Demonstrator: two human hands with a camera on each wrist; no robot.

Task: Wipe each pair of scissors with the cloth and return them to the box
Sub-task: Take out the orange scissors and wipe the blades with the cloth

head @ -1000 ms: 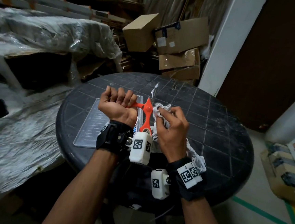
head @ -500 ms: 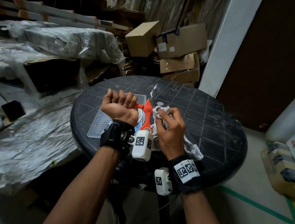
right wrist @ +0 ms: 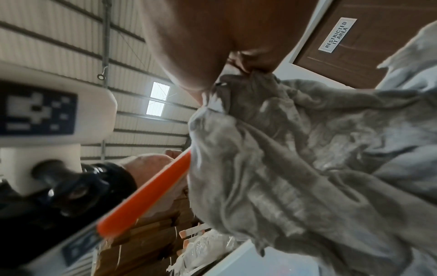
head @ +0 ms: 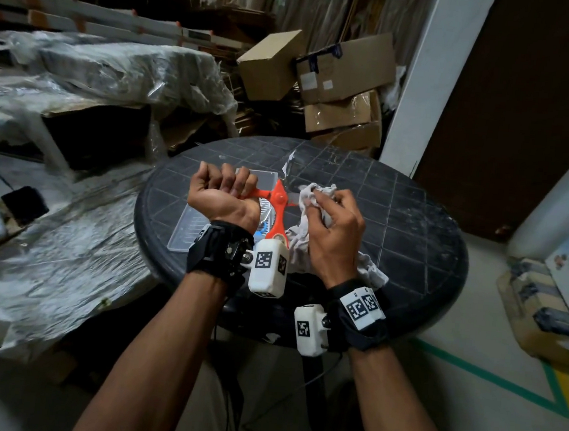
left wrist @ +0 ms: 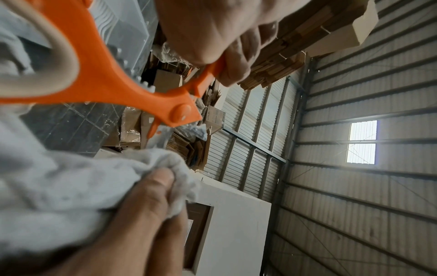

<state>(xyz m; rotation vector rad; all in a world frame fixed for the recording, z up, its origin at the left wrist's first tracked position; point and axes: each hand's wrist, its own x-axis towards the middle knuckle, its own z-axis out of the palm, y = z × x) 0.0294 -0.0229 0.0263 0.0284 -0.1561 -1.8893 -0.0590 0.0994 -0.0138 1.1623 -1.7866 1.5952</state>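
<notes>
Orange-handled scissors (head: 277, 202) are spread open above the round black table (head: 395, 225). My left hand (head: 225, 193) is curled in a fist round one orange handle (left wrist: 208, 74), palm up. My right hand (head: 330, 226) pinches a crumpled white cloth (head: 315, 195) just right of the pivot (left wrist: 181, 113); the rest of the cloth (right wrist: 295, 158) hangs down toward the table. One blade tip (head: 289, 160) points away from me. A clear plastic box (head: 199, 225) lies on the table under my left hand, with more scissors partly seen inside.
Cardboard cartons (head: 343, 83) are stacked behind the table beside a white pillar (head: 426, 73). Plastic-wrapped bundles (head: 99, 72) fill the left side. A brown door (head: 525, 116) stands at the right, and boxes (head: 543, 306) sit on the floor.
My right hand with the cloth has shifted to the right, off the scissors' middle toward the outer blade. My head has drawn back, so the table looks further off.
</notes>
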